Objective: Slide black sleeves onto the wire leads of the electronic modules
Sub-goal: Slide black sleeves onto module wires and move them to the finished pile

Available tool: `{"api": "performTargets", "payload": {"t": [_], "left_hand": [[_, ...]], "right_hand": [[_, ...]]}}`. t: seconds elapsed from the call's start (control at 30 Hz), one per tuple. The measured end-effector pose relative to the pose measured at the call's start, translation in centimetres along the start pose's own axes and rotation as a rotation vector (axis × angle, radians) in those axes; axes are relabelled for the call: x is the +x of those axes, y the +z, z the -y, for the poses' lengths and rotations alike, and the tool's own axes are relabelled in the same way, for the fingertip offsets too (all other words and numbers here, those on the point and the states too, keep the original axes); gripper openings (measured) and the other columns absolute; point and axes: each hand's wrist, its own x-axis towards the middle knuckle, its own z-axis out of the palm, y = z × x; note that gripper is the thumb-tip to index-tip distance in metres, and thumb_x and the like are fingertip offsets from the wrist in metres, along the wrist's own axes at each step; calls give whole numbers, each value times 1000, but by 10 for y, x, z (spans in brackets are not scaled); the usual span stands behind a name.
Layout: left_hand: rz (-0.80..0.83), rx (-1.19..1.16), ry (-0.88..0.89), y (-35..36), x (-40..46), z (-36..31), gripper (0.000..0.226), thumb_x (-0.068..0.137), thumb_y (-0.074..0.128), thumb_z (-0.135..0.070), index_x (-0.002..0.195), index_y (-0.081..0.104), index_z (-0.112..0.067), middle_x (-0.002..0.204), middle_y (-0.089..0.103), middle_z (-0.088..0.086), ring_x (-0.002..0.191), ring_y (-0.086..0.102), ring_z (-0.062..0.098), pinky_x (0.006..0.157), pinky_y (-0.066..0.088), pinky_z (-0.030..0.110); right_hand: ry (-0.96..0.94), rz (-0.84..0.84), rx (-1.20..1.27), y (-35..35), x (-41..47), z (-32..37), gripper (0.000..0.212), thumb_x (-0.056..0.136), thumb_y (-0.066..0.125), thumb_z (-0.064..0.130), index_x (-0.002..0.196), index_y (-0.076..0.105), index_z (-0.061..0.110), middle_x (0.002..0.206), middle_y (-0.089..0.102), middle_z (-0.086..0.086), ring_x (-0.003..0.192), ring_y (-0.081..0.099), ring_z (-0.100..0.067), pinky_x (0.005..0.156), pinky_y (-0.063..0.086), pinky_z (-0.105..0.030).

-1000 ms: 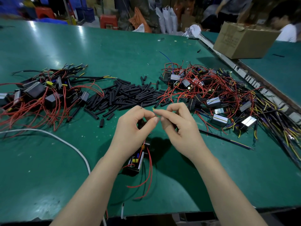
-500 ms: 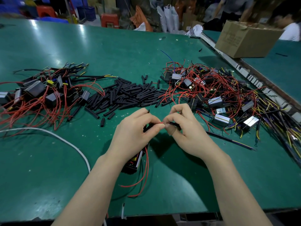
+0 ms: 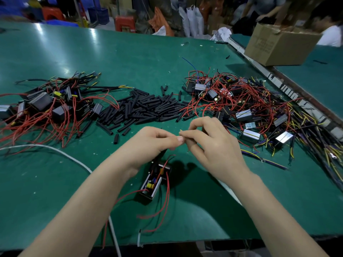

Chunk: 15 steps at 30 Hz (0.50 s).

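A green-topped bench (image 3: pixel 130 58) fills the frame. At left centre, a heap of dark modules with red wire leads (image 3: pixel 46 106); at centre, a pile of loose black sleeves (image 3: pixel 141 110); at right centre, a larger tangle of modules with red, yellow and black wires (image 3: pixel 250 108). One module (image 3: pixel 154 182) lies at lower centre, red leads trailing toward the near edge. A white cable (image 3: pixel 55 151) curves across the lower left. A cardboard box (image 3: pixel 278 47) sits at upper right, beyond a metal rail (image 3: pixel 278 80)

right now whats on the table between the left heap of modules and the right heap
In the head view, a pile of loose black sleeves lies on the green table between the left heap and the right heap.
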Motion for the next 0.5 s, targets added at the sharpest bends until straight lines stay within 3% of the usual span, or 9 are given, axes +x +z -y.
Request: {"api": "performTargets", "payload": {"t": [0.03, 0.13, 0.2, 0.27, 0.33, 0.4, 0.5], "left_hand": [[15, -42, -47, 0, 0, -1, 25, 77, 71, -36, 58, 69, -20, 70, 62, -3, 70, 51, 7, 69, 36, 22], [13, -159, -162, 3, 1, -4, 25, 86, 64, -33, 69, 78, -21, 64, 62, -9, 57, 44, 5, 52, 30, 20], [-34, -156, -144, 6, 2, -5, 26, 86, 64, -32, 66, 77, -22, 70, 69, -7, 61, 52, 5, 57, 37, 18], [-103, -59, -73, 9, 0, -4, 28, 84, 67, -32, 59, 73, -21, 84, 74, -3, 81, 62, 4, 76, 42, 15], [-146, 42, 6, 11, -2, -3, 25, 85, 67, -31, 65, 72, -18, 77, 70, -5, 71, 58, -1, 66, 40, 7], [-161, 101, 99, 13, -5, -2, 17, 87, 66, -27, 76, 73, -16, 67, 62, -9, 58, 49, -1, 56, 36, 9], [-268, 510, 344, 14, -10, 3, 14, 90, 62, -28, 83, 72, -21, 63, 58, -15, 64, 48, -2, 64, 38, 13]], "right_hand": [[-21, -13, -38, -1, -1, 1, 12, 87, 65, 15, 95, 74, 11, 93, 65, -6, 75, 55, -27, 43, 47, -36], [-50, -8, -84, -3, -4, 1, 14, 83, 70, 8, 97, 74, 7, 92, 65, -9, 71, 53, -29, 45, 47, -36], [-42, 16, -82, -4, -5, 2, 16, 84, 69, 6, 99, 73, 6, 93, 65, -11, 71, 52, -29, 46, 47, -36], [-10, 35, -90, -6, -6, 5, 14, 86, 67, 8, 99, 73, 7, 93, 64, -10, 72, 51, -28, 46, 47, -36], [32, 57, -77, -8, -6, 7, 12, 87, 67, 10, 97, 73, 9, 94, 63, -10, 76, 51, -29, 48, 50, -39], [66, 106, -50, -11, -4, 7, 11, 89, 65, 15, 98, 72, 11, 96, 61, -9, 81, 52, -30, 51, 51, -42], [152, 249, -50, -14, 2, 9, 18, 95, 57, 28, 101, 69, 16, 101, 56, -3, 94, 49, -26, 58, 52, -43]]}}
